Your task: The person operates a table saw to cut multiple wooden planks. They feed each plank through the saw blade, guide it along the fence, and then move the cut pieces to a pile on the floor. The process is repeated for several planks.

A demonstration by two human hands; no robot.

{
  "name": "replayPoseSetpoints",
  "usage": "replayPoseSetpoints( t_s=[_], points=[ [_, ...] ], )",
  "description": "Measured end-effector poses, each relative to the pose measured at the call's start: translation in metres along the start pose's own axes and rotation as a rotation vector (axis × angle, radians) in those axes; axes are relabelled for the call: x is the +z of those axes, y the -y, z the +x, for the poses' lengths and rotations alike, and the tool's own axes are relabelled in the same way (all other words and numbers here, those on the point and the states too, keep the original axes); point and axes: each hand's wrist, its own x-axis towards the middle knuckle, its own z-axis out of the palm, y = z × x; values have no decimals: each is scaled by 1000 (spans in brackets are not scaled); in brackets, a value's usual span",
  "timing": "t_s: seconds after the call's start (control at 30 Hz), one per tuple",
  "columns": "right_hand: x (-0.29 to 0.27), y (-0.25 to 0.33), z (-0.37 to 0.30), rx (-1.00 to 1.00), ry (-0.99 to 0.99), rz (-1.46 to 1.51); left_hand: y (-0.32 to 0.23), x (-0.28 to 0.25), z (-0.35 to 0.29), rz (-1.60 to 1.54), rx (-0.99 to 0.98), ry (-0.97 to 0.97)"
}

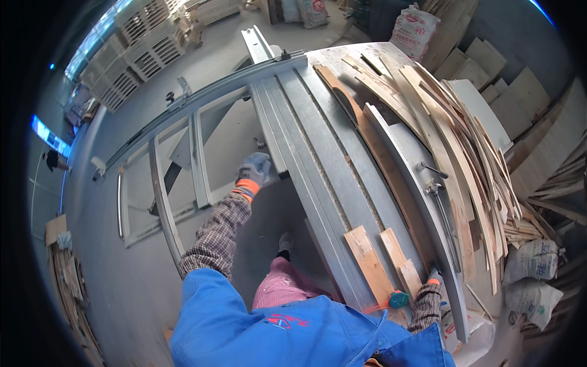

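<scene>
My left hand (254, 169), in a grey glove with an orange cuff, is closed beside the near end of the saw's sliding table (267, 122). Its fingertips are hidden, so what they grip does not show. At the lower right, my right hand (435, 275) is at the long metal fence (408, 177), mostly out of sight behind my cuff. Two wooden boards (369, 262) (400, 261) lie on the slotted metal saw table (318, 147) near my body. A green-topped object (398, 299) with a red part sits at their near ends.
Long wood strips (440, 128) are heaped right of the fence. An open metal frame (162, 183) with crossbars extends left of the sliding table. White sacks (533, 260) and panels (520, 101) stand at the right; stacked pallets (143, 49) are at the back left.
</scene>
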Motion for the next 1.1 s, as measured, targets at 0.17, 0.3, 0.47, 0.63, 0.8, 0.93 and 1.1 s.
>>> replayPoseSetpoints(
  t_s=[0.17, 0.3, 0.47, 0.63, 0.8, 0.93, 1.1],
  points=[
    [-11, -20, -18, 70, -180, -158, 56, 17, 137, 71, 89, 84],
    [-21, 32, -62, 150, -198, -175, 71, 27, 217, 105, 167, 145],
    [-25, 52, -80, 187, -227, -179, 71, 48, 318, 224, 310, 164],
    [-32, 76, -84, 231, -258, -184, 32, 62, 413, 491, 278, 313],
    [-53, 86, -70, 284, -290, -230, 18, 134, 513, 841, 427, 493],
    [-89, 105, -66, 319, -334, -285, 44, 210, 572, 902, 579, 565],
    [-99, 112, -65, 370, -380, -321, 23, 271, 610, 912, 690, 687]
  ],
)
